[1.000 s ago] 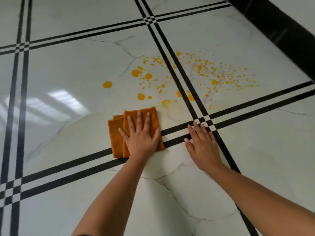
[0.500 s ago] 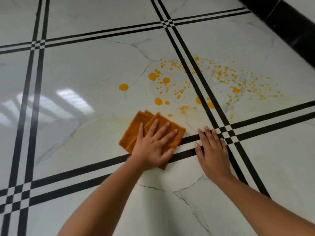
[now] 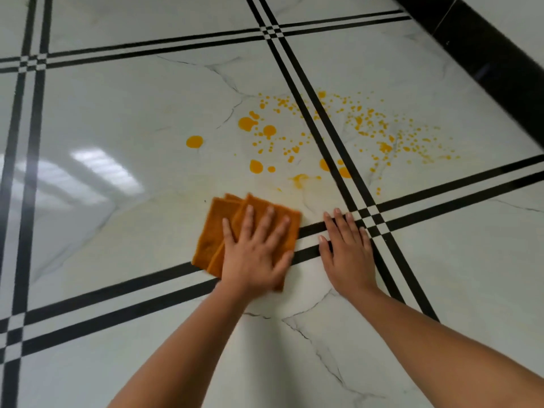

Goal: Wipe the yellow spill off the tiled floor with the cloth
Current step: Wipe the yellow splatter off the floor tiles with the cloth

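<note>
Fingers point(image 3: 266, 222) of the left hand point(image 3: 253, 256) press straight on the folded orange cloth point(image 3: 213, 234) near a tile corner of the white tiled floor point(image 3: 117, 119); the right hand point(image 3: 346, 250) lies flat beside it. A soaked cloth could smear the yellow droplet spill point(image 3: 269, 131) just beyond.

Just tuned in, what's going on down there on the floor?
A person is wiping up a spill. The left hand presses flat on a folded orange cloth, on the near side of the yellow spill. The right hand rests flat on the tiled floor beside the cloth. Most of the drops are not yet wiped.
</note>
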Available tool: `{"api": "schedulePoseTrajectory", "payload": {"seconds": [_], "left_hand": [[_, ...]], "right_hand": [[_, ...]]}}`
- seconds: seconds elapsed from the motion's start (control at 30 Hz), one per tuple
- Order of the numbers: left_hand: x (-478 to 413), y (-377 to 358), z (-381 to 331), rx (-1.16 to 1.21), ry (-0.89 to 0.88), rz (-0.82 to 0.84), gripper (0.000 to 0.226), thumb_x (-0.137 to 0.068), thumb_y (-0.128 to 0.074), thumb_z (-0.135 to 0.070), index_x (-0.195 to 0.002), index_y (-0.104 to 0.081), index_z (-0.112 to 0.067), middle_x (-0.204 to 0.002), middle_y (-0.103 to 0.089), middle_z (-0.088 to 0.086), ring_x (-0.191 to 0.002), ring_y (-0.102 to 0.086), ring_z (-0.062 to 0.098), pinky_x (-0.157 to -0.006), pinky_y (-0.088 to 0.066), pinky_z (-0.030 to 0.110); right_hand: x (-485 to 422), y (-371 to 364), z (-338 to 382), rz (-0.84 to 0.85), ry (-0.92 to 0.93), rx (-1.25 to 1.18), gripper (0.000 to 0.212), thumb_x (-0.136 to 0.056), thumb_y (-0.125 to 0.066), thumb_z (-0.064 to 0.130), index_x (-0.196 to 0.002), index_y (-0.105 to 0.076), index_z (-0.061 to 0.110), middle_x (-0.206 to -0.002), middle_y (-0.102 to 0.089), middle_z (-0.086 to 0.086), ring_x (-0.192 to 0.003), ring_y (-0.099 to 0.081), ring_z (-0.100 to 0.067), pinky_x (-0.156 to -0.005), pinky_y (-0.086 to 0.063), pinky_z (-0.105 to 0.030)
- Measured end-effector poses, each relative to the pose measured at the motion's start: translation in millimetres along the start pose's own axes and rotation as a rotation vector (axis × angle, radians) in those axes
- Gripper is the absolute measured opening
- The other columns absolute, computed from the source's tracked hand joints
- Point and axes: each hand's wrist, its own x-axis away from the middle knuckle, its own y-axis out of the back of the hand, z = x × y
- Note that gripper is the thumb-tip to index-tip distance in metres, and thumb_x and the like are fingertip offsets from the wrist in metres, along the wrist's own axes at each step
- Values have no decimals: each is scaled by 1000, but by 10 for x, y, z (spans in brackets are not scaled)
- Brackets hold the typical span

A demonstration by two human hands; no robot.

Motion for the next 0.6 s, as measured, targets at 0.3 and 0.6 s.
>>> {"api": "schedulePoseTrajectory", "payload": {"seconds": [0.3, 0.6], "left_hand": [[-94, 58, 77, 12, 92, 10, 66, -83, -4, -68, -144, 7, -45, -158, 5, -7, -142, 16, 28, -104, 16, 62], [-100, 71, 116, 23, 194, -9, 64, -84, -9, -67, -143, 3, -47, -157, 2, -9, -142, 16, 25, -104, 19, 60]], "right_hand": [[-11, 10, -9, 1, 5, -29, 55, -96, -22, 40, -148, -24, 23, -157, -20, 1, -146, -9, -17, -116, -5, -39], [-16, 2, -28, 19, 14, -22, 51, -100, -31, 35, -149, -22, 23, -158, -17, 0, -146, -7, -18, -116, -4, -40]]}}
